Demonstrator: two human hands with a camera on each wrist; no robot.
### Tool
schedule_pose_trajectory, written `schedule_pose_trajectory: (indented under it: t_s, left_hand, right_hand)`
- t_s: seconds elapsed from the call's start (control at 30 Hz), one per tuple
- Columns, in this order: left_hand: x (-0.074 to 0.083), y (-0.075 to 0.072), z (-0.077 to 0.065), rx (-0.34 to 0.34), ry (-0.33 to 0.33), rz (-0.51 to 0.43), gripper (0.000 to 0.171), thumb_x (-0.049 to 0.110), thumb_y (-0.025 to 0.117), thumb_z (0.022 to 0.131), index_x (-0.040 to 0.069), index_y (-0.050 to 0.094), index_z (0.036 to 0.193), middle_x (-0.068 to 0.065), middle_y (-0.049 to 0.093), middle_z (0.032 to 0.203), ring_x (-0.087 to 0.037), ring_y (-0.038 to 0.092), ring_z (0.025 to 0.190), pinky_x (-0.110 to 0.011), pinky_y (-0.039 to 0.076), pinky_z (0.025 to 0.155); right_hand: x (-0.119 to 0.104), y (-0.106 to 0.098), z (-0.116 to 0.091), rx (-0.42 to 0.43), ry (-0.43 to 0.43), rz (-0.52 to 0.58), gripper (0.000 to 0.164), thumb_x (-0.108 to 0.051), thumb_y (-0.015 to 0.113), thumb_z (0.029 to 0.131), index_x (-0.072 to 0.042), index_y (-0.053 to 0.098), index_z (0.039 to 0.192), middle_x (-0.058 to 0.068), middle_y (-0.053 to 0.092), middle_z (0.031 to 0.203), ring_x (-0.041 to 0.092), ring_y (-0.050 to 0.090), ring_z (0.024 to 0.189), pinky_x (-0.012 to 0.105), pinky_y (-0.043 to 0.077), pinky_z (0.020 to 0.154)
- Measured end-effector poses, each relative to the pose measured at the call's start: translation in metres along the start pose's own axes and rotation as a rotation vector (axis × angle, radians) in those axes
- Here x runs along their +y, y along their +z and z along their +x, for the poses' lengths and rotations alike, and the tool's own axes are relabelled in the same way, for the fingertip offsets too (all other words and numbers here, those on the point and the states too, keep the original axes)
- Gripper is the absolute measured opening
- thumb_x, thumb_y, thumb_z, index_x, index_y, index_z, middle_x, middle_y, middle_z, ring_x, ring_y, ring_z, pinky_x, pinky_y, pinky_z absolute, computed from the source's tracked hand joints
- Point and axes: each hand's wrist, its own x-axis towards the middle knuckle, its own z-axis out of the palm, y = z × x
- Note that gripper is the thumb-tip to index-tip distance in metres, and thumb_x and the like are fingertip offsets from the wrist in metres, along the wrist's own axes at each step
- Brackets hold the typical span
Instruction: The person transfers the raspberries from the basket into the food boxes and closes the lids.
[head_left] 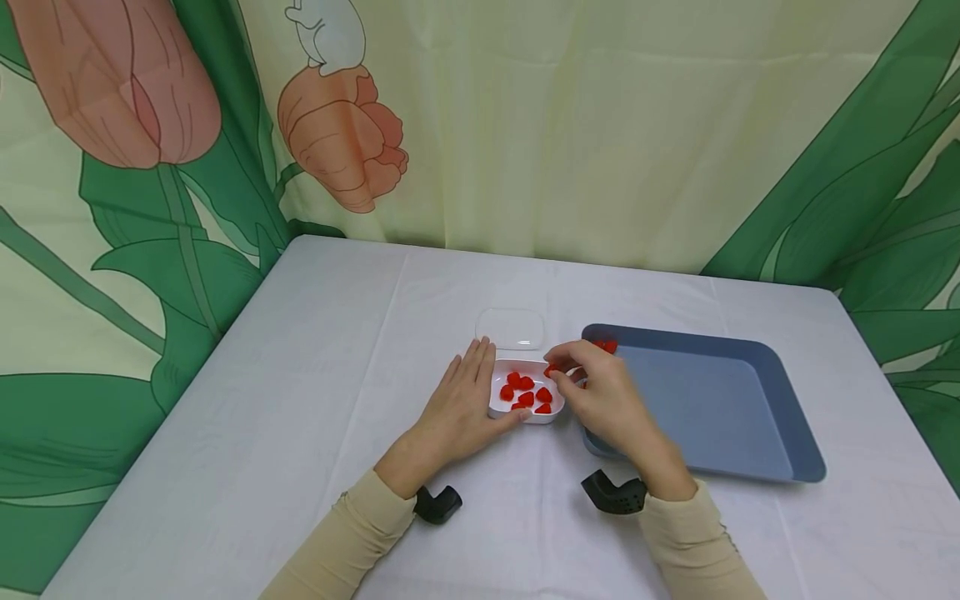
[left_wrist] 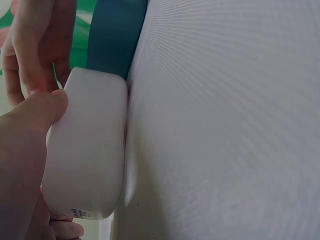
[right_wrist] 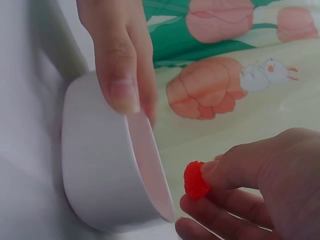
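A small white container [head_left: 557, 417] with several red pieces [head_left: 527, 398] inside stands on the table. My left hand [head_left: 465, 408] lies along its left side with straight fingers, the thumb resting over the near rim. In the left wrist view, the thumb [left_wrist: 35, 112] touches the edge of the container [left_wrist: 92, 140]. My right hand [head_left: 607, 396] pinches a small, bumpy, raspberry-shaped red piece [right_wrist: 196, 180] between thumb and fingers. It is held just above the container's right rim, apart from the wall in the right wrist view.
A blue-grey tray [head_left: 712, 404] stands to the right, with a few red pieces [head_left: 606, 346] at its far left corner; my right hand partly covers its left side. A clear lid [head_left: 512, 329] lies behind the container. A printed curtain [head_left: 562, 125] hangs behind the table.
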Motion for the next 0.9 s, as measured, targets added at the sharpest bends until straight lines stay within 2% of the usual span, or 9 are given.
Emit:
schedule_pose_trajectory:
  t_s: [0.43, 0.9]
  left_hand:
    - [0.0, -0.002, -0.001, -0.007, -0.003, 0.005, 0.105, 0.068, 0.056, 0.087, 0.001, 0.017, 0.157, -0.014, 0.019, 0.165, -0.029, 0.015, 0.155, -0.049, 0.02, 0.124]
    - [0.0, -0.002, -0.002, 0.015, 0.013, 0.001, 0.103, 0.065, 0.058, 0.088, -0.001, 0.019, 0.156, -0.016, 0.022, 0.164, -0.03, 0.017, 0.154, -0.05, 0.021, 0.124]
  right_hand:
    - [-0.004, 0.015, 0.001, -0.049, -0.063, 0.053, 0.022, 0.001, 0.07, 0.086, -0.002, 0.07, 0.108, 0.007, 0.071, 0.098, 0.016, 0.066, 0.082, 0.038, 0.06, 0.074]
    - [-0.006, 0.026, 0.003, -0.114, -0.05, 0.076, 0.026, -0.002, 0.073, 0.086, -0.004, 0.07, 0.112, 0.007, 0.074, 0.104, 0.016, 0.069, 0.087, 0.033, 0.061, 0.078]
